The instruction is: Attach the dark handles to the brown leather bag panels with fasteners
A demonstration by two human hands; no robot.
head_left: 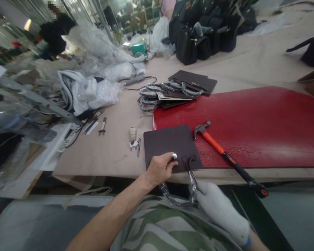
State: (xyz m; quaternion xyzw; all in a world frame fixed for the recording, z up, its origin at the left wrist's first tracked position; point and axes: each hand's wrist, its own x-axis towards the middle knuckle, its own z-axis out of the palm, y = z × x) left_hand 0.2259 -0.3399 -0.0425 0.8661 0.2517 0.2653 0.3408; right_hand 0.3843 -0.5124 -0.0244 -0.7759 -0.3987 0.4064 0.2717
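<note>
A dark brown flat bag panel [167, 141] lies at the table's front edge. Attached near its right lower side is the curled brown end of a bag handle [176, 201], wrapped in clear plastic, whose loop hangs over the edge. My bare left hand [161, 168] is closed over the panel's lower part, with a silver piece at a fingertip; what it pinches is hidden. In a white knit glove, my right hand [209, 198] closes round the handle's right side. A claw hammer [221, 150] with an orange and black grip lies right of the panel.
A red sheet [246, 125] covers the table's right part. Behind the panel lie stacked panels with wrapped handles [170, 91]. A white-handled tool [133, 136] and a thin metal rod [139, 147] lie left. Black bags [189, 48] and plastic-wrapped bundles [91, 92] stand farther back.
</note>
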